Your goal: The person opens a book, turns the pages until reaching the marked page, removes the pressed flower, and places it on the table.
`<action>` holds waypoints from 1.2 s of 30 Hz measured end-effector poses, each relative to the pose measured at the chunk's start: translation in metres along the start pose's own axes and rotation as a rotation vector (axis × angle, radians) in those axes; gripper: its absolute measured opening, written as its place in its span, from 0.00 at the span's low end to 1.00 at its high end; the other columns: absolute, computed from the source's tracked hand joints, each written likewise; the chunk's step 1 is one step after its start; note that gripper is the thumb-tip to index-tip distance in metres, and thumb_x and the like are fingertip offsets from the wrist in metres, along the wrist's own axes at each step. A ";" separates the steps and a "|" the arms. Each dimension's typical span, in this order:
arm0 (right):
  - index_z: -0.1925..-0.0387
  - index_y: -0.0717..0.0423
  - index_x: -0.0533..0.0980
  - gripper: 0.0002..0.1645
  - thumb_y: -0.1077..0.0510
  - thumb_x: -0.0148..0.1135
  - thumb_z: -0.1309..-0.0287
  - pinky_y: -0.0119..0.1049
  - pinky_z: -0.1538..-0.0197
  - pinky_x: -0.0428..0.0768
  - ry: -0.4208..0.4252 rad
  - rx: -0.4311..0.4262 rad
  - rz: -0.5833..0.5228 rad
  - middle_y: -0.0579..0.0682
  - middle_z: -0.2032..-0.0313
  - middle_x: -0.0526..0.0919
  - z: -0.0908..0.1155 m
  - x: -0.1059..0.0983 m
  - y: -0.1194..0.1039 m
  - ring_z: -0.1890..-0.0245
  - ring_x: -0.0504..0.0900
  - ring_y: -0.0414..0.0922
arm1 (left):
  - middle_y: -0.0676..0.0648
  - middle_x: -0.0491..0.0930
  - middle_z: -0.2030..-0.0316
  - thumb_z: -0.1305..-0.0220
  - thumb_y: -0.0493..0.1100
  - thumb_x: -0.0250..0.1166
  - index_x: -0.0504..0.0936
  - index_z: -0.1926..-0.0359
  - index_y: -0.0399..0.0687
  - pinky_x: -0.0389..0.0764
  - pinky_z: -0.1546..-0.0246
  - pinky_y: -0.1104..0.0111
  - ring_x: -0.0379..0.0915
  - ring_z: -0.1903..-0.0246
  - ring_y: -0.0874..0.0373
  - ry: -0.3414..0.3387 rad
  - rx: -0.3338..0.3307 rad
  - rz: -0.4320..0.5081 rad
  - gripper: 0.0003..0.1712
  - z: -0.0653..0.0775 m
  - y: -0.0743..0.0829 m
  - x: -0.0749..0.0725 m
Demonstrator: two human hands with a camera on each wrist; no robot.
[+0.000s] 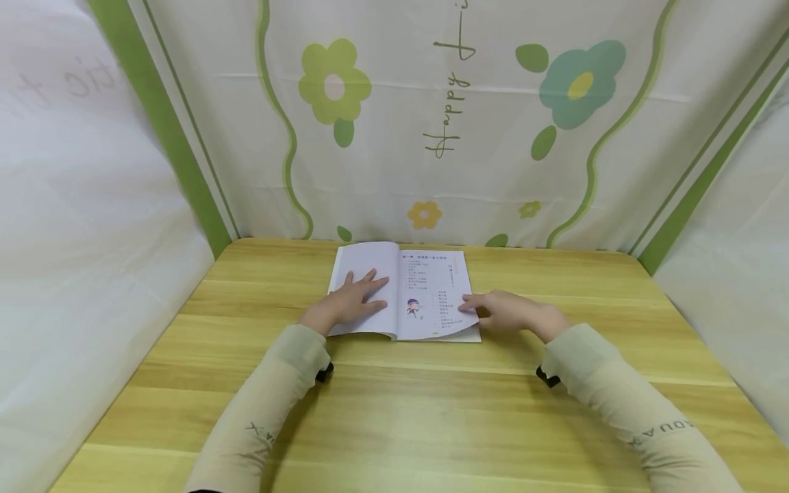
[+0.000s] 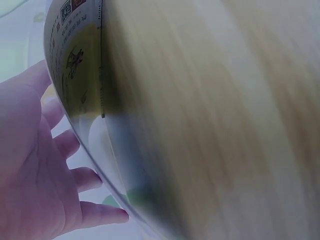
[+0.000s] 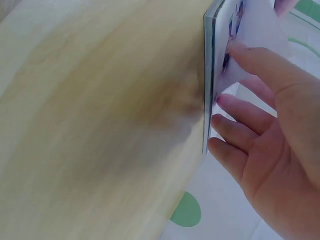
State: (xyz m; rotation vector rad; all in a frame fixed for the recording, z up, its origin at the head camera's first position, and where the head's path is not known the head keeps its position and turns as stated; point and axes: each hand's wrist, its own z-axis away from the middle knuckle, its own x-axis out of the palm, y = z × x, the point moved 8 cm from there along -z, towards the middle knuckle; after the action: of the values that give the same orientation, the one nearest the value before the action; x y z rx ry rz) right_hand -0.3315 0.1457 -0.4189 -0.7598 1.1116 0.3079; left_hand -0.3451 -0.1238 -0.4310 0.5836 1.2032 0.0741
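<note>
An open book [image 1: 367,259] lies on the table, its left page blank and its right page [image 1: 425,331] printed with text and a small cartoon figure. My left hand [image 1: 350,301] rests on the left page with its fingers spread. In the left wrist view that hand [image 2: 37,165] lies along the curved leaf, and a colored printed side [image 2: 82,65] shows beyond it. At the right edge, my right hand [image 1: 508,311] pinches the upper leaf, whose lower corner is lifted off the pages below. The right wrist view shows the thumb over the leaf and a finger behind it [image 3: 257,90].
The wood-grain table [image 1: 431,424] stretches in front of the book and to both sides. A white curtain [image 1: 394,164] with printed flowers hangs behind the table's far edge. White sheets also hang on the left [image 1: 92,239] and right [image 1: 740,274].
</note>
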 end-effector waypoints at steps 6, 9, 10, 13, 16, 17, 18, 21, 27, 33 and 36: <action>0.37 0.60 0.79 0.21 0.60 0.60 0.27 0.60 0.30 0.65 0.085 -0.008 -0.021 0.65 0.30 0.68 0.000 -0.005 0.004 0.31 0.67 0.65 | 0.52 0.37 0.18 0.23 0.63 0.53 0.54 0.18 0.67 0.40 0.29 0.33 0.21 0.23 0.32 -0.003 0.004 0.003 0.38 0.001 0.003 -0.001; 0.38 0.61 0.79 0.21 0.57 0.59 0.26 0.61 0.30 0.65 0.116 0.001 -0.050 0.65 0.31 0.69 -0.001 -0.007 0.007 0.31 0.68 0.66 | 0.51 0.36 0.18 0.22 0.62 0.53 0.53 0.18 0.66 0.38 0.28 0.34 0.21 0.23 0.32 -0.009 0.008 0.013 0.38 0.000 0.003 -0.001; 0.39 0.61 0.80 0.21 0.55 0.59 0.25 0.61 0.30 0.65 0.126 0.007 -0.063 0.65 0.31 0.69 -0.002 -0.007 0.007 0.32 0.68 0.66 | 0.51 0.36 0.18 0.22 0.62 0.53 0.53 0.18 0.66 0.38 0.28 0.35 0.21 0.23 0.32 -0.012 0.006 0.014 0.38 0.000 0.002 0.000; 0.39 0.60 0.80 0.25 0.47 0.58 0.25 0.60 0.29 0.62 0.162 0.060 -0.112 0.65 0.30 0.67 -0.004 -0.008 0.011 0.30 0.66 0.65 | 0.50 0.35 0.19 0.22 0.62 0.53 0.53 0.18 0.65 0.38 0.28 0.35 0.20 0.24 0.31 -0.016 0.005 0.013 0.38 -0.001 0.001 0.000; 0.35 0.61 0.77 0.32 0.41 0.56 0.25 0.60 0.28 0.61 0.212 0.107 -0.135 0.67 0.28 0.64 -0.006 -0.011 0.013 0.28 0.63 0.66 | 0.50 0.35 0.19 0.22 0.62 0.53 0.53 0.18 0.64 0.38 0.28 0.35 0.21 0.24 0.31 -0.012 0.007 0.005 0.38 -0.002 -0.001 -0.001; 0.33 0.61 0.75 0.34 0.40 0.56 0.25 0.59 0.28 0.61 0.229 0.127 -0.141 0.67 0.28 0.64 -0.007 -0.011 0.014 0.28 0.62 0.66 | 0.49 0.35 0.19 0.22 0.62 0.53 0.53 0.18 0.64 0.39 0.28 0.35 0.21 0.24 0.30 -0.009 0.010 0.001 0.38 -0.002 -0.001 -0.001; 0.31 0.62 0.72 0.37 0.39 0.55 0.25 0.60 0.28 0.61 0.245 0.139 -0.152 0.68 0.29 0.65 -0.008 -0.012 0.014 0.28 0.63 0.66 | 0.49 0.35 0.19 0.22 0.62 0.53 0.53 0.18 0.64 0.39 0.28 0.35 0.21 0.24 0.30 -0.008 0.010 -0.002 0.38 -0.003 -0.002 -0.002; 0.25 0.63 0.65 0.42 0.37 0.54 0.25 0.61 0.29 0.62 0.281 0.165 -0.190 0.70 0.31 0.67 -0.009 -0.014 0.013 0.30 0.65 0.67 | 0.49 0.36 0.18 0.22 0.61 0.53 0.53 0.18 0.63 0.39 0.28 0.35 0.22 0.24 0.30 -0.008 0.008 -0.003 0.38 -0.002 -0.004 -0.003; 0.20 0.63 0.49 0.48 0.40 0.55 0.25 0.57 0.27 0.59 0.314 0.152 -0.336 0.67 0.24 0.54 -0.014 -0.016 0.006 0.28 0.63 0.65 | 0.47 0.36 0.19 0.22 0.60 0.53 0.54 0.18 0.61 0.38 0.27 0.37 0.23 0.24 0.29 -0.019 0.013 0.010 0.38 -0.001 -0.005 -0.003; 0.19 0.61 0.34 0.56 0.43 0.58 0.25 0.54 0.27 0.60 0.316 0.096 -0.471 0.62 0.20 0.35 -0.024 -0.011 -0.006 0.27 0.60 0.66 | 0.46 0.35 0.19 0.21 0.60 0.53 0.53 0.18 0.60 0.36 0.26 0.39 0.22 0.24 0.29 -0.030 0.018 0.021 0.38 0.000 -0.005 -0.002; 0.20 0.62 0.29 0.58 0.45 0.58 0.25 0.54 0.27 0.58 0.312 0.059 -0.515 0.61 0.20 0.28 -0.029 -0.007 -0.014 0.26 0.56 0.67 | 0.46 0.35 0.19 0.21 0.60 0.53 0.53 0.18 0.60 0.35 0.26 0.40 0.22 0.24 0.30 -0.032 0.021 0.025 0.38 -0.001 -0.005 -0.001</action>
State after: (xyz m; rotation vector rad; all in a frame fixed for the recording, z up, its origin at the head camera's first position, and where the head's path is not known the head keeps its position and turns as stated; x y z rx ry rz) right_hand -0.3466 0.1166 -0.4135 -1.0320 1.1641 -0.2859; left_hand -0.3473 -0.1274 -0.4328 0.6159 1.1672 0.0733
